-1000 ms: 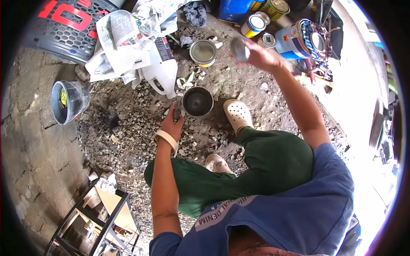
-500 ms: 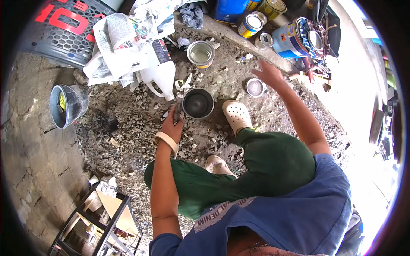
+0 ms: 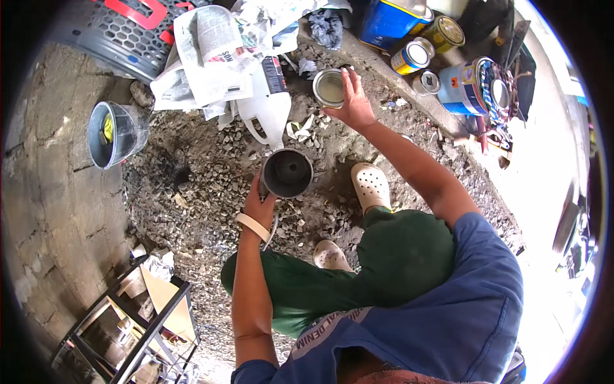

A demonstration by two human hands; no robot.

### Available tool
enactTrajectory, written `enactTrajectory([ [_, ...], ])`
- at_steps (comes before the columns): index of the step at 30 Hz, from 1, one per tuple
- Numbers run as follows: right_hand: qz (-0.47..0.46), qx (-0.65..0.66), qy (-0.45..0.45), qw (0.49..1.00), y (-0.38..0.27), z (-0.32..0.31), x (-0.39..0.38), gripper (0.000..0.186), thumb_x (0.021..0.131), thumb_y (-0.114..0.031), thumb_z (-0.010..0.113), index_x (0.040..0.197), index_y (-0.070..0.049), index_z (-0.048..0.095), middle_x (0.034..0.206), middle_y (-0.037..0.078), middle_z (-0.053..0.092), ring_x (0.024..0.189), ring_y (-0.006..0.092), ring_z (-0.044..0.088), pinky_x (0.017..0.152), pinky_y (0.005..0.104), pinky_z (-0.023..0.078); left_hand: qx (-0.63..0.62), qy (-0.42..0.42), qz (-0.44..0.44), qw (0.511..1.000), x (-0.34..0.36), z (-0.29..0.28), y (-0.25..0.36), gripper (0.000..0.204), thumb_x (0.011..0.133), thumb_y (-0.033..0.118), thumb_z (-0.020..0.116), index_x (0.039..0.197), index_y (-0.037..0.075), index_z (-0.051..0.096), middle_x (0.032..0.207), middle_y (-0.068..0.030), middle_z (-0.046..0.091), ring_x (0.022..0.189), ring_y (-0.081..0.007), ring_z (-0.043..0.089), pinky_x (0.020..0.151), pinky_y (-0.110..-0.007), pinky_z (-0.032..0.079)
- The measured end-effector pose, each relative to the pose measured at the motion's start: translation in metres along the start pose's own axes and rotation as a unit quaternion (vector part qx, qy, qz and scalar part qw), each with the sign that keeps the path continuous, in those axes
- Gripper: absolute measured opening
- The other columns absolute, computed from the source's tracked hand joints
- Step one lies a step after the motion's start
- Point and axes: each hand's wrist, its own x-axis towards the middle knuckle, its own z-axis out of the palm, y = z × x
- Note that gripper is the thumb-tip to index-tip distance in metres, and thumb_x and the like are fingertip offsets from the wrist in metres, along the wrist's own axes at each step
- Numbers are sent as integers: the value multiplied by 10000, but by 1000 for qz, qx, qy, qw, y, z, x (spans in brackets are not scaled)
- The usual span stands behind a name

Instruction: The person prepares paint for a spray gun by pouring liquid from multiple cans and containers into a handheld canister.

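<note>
My left hand is wrapped round the near left side of a grey round pot with a dark inside, its mouth facing up. My right hand reaches far forward to an open metal tin that holds a pale, cloudy liquid. Thumb and fingers close round the tin's right side. Between pot and tin, a white plastic jug lies on its side, its neck pointing toward the pot.
Newspaper sheets lie beside the jug. A clear bucket with something yellow inside tilts at the left. Paint cans and a larger blue can stand at the far right. A black-framed rack is near left; gravel covers the ground.
My right hand has moved left and forward from beside a small round lid to the tin. My left hand has drawn the pot slightly nearer. My forearm now seems to hide the lid.
</note>
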Motion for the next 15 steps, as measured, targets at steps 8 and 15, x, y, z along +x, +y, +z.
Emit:
enactTrajectory([
  [8, -27, 11, 4, 1000, -4, -5, 12, 1188, 680, -445, 888, 1571, -63, 201, 1485, 249, 353, 1347, 454, 429, 1080, 496, 459, 8, 14, 7, 1000, 10, 2, -21, 656, 956, 170, 648, 1525, 7, 363, 1433, -231, 544, 1320, -329, 537, 1100, -403, 412],
  [15, -99, -4, -30, 995, -40, -96, -1, 1186, 681, -415, 890, 1576, -70, 191, 1485, 297, 352, 1332, 465, 455, 1052, 494, 486, 13, 34, 21, 999, 18, 8, -12, 602, 951, 118, 601, 1508, 35, 388, 1400, -252, 559, 1293, -390, 547, 1056, -438, 443],
])
